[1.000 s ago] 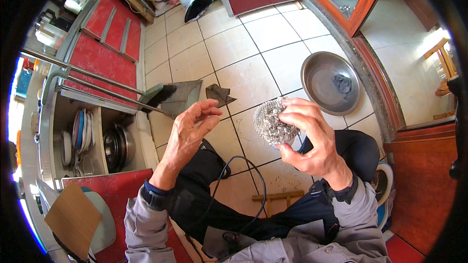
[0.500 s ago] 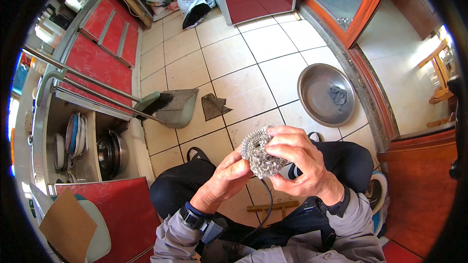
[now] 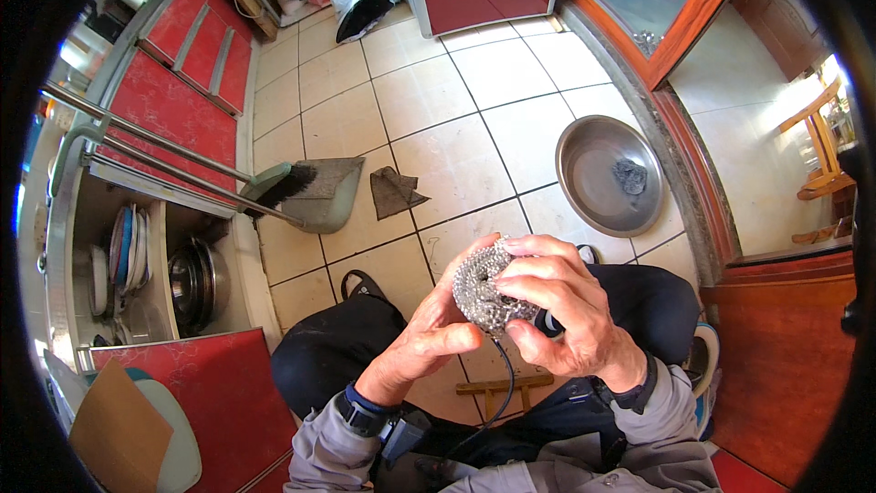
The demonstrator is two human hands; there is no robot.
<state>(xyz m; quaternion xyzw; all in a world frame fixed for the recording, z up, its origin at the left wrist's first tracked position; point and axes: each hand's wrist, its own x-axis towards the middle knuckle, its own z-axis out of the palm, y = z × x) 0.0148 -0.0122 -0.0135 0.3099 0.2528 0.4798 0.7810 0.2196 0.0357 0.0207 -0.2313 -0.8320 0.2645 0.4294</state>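
Between my two hands, above my knees, is a silvery wire scouring pad (image 3: 484,288), rounded with a dent in its middle. My left hand (image 3: 427,336) cups it from the left, fingers reaching behind it and partly hidden, the thumb sticking out below and apart from the pad. My right hand (image 3: 566,310) grips the pad from the right, its bent fingers on the top and in the dent, the thumb near its lower edge. A thin black cord (image 3: 505,379) hangs just below the pad and runs down toward my lap.
A steel basin (image 3: 593,187) with a dark grey clump (image 3: 630,176) stands on the tiles at right. Left of centre lie a dark cloth (image 3: 395,194) and a long-handled dustpan (image 3: 339,201) with a broom. An open cupboard (image 3: 242,265) holds plates and pans. A small wooden stool (image 3: 505,385) is below.
My left thumb has lifted off the pad and moved lower, and the left fingers reach further behind it. The pad has turned a little. The view has shifted slightly.
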